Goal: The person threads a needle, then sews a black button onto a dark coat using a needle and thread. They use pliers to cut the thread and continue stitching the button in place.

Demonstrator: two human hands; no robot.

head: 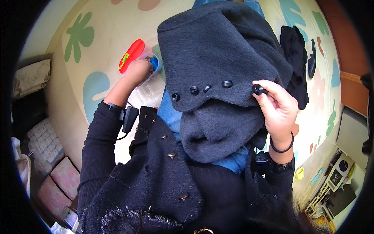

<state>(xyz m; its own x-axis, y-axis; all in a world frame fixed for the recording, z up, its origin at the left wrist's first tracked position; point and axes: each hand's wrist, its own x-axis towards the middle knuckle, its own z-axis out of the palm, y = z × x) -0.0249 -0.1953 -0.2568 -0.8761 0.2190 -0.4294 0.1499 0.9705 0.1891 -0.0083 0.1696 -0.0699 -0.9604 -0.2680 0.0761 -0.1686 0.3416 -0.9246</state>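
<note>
A dark grey wool-like garment (210,52) lies across my lap, over blue jeans (172,114). Along its near edge sit several black round buttons (194,89). My right hand (277,102) pinches another black button (258,89) between thumb and forefinger, at the garment's right edge. Whether that button is fixed to the cloth I cannot tell. My left hand (140,71) reaches into a clear plastic tub (159,65), its fingertips hidden inside. Something blue (154,62) shows in the tub beside the fingers. A red lid (136,51) with a yellow-green label rests against the tub's far left side.
Beneath everything is a cream play mat (117,26) with coloured leaf shapes. To the right lie a black cloth (295,64) and a dark curved object (312,60). Storage boxes (55,193) stand at the lower left, brown furniture (347,52) at the right.
</note>
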